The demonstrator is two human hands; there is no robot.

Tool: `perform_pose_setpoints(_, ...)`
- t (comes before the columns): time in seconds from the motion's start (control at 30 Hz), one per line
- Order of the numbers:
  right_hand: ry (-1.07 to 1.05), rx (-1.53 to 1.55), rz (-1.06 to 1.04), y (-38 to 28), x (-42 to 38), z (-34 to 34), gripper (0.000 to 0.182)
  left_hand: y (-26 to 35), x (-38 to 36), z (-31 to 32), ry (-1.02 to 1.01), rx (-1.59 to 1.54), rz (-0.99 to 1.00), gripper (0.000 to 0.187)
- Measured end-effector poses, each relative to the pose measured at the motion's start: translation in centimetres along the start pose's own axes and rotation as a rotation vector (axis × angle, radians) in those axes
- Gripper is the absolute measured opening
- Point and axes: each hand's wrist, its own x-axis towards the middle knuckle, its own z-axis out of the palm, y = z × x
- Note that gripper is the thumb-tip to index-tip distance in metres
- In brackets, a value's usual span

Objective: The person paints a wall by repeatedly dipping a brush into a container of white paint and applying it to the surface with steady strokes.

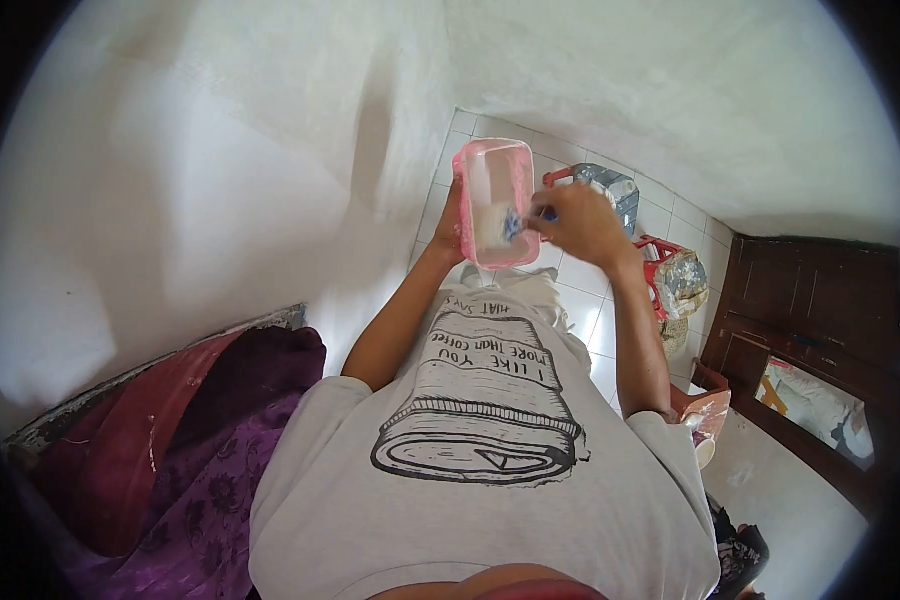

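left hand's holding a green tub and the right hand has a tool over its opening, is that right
Not quite: the tub is pink, not green, as the head view shows. The left hand does hold it, and the right hand has a motion-blurred tool over its opening.

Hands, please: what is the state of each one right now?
Left hand: holding the pink tub at its left side, fingers mostly hidden.
Right hand: closed, holding the brush, slightly blurred, over the tub.
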Motion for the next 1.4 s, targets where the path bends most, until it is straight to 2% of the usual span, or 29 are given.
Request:
perform_pose_setpoints(0.03, 0.002, 0.002, 0.006, -0.3, 0.1, -0.6, 0.019, -0.2, -0.1, -0.6, -0.014, -0.041, -0.007, 0.086)
perform_pose_setpoints(0.1, 0.177, -0.023, 0.085, -1.4, 0.6, -1.7, 0.023, -0.6, 0.1, -0.1, -0.040, -0.082, -0.025, 0.085)
perform_pose_setpoints(0.13, 0.321, -0.099, -0.013, -0.8, 1.2, -0.1, 0.022, -1.0, 0.2, 0.3, -0.006, -0.064, 0.006, 0.085)
perform_pose_setpoints(0.2, 0.247, -0.205, 0.033, -1.7, 1.7, 3.0, 0.021, -1.4, 0.5, 0.3, 0.025, -0.044, 0.031, 0.085)
perform_pose_setpoints(0.23, 0.167, -0.306, 0.070, -2.3, 1.7, 3.8, 0.019, -1.5, 0.9, -0.4, -0.048, -0.154, 0.020, 0.085)
perform_pose_setpoints(0.27, 0.084, -0.260, 0.070, -2.8, 1.2, 4.0, 0.016, -1.3, 1.0, -0.6, -0.120, -0.265, 0.011, 0.086)
perform_pose_setpoints(0.37, -0.017, -0.210, 0.022, -2.3, -0.4, 3.1, 0.017, -1.1, 0.6, -1.0, -0.145, -0.181, 0.010, 0.088)
perform_pose_setpoints(0.5, 0.145, -0.063, -0.018, -2.3, -1.0, 0.1, 0.021, -1.2, 0.1, -0.5, -0.181, -0.238, -0.053, 0.089)
perform_pose_setpoints(0.57, 0.328, -0.054, -0.080, -2.7, -0.7, -0.1, 0.019, -1.1, 0.0, 0.9, -0.055, -0.060, 0.037, 0.088)
perform_pose_setpoints(0.6, 0.331, -0.054, -0.081, -2.6, -0.4, 0.4, 0.019, -1.1, 0.1, 1.1, -0.057, -0.058, 0.037, 0.088)
perform_pose_setpoints(0.67, 0.303, -0.084, -0.032, -2.1, 0.2, 2.4, 0.024, -1.2, 0.1, 1.3, -0.029, 0.076, 0.079, 0.086)
perform_pose_setpoints(0.77, 0.294, -0.054, 0.046, -3.6, -0.6, 4.7, 0.026, -1.6, 0.1, -0.7, -0.091, -0.033, 0.029, 0.088)
perform_pose_setpoints(0.8, 0.221, -0.106, 0.057, -4.0, -1.2, 4.9, 0.027, -1.8, -0.1, -1.1, -0.089, -0.035, 0.033, 0.088)
perform_pose_setpoints(0.83, 0.220, -0.105, 0.053, -3.8, -1.8, 5.3, 0.027, -1.8, -0.2, -1.5, -0.127, -0.055, 0.032, 0.087)
perform_pose_setpoints(0.9, 0.044, -0.112, -0.087, -2.4, -2.8, 5.9, 0.026, -1.6, -0.4, -1.8, -0.166, -0.067, 0.036, 0.086)
perform_pose_setpoints(0.97, 0.015, -0.084, -0.088, -1.4, -3.2, 4.9, 0.026, -1.8, -0.7, -1.5, -0.061, -0.030, 0.041, 0.088)
perform_pose_setpoints(1.03, -0.023, -0.061, -0.085, -1.5, -2.8, 3.9, 0.026, -1.9, -1.1, -0.9, -0.045, -0.018, 0.038, 0.088)
perform_pose_setpoints(1.1, 0.266, -0.172, -0.017, -2.9, -1.7, 3.0, 0.020, -2.0, -1.4, 0.3, -0.028, -0.010, 0.034, 0.087)
perform_pose_setpoints(1.17, 0.340, -0.198, -0.015, -3.6, -0.7, 4.1, 0.018, -2.3, -1.5, 1.2, -0.058, 0.062, 0.121, 0.088)
perform_pose_setpoints(1.23, 0.196, -0.239, -0.007, -3.9, -0.5, 5.5, 0.015, -2.0, -1.6, 0.5, -0.023, 0.010, 0.081, 0.087)
perform_pose_setpoints(1.3, 0.120, -0.226, -0.044, -3.5, -1.1, 5.9, 0.012, -2.2, -1.9, -1.5, -0.158, -0.097, 0.123, 0.087)
perform_pose_setpoints(1.37, -0.163, -0.234, -0.075, -2.8, -1.5, 5.2, 0.027, -2.5, -2.1, -2.8, -0.167, -0.163, 0.116, 0.086)
perform_pose_setpoints(1.4, -0.166, -0.228, -0.069, -2.7, -1.7, 4.8, 0.027, -2.6, -2.4, -3.1, -0.087, -0.134, 0.110, 0.090)
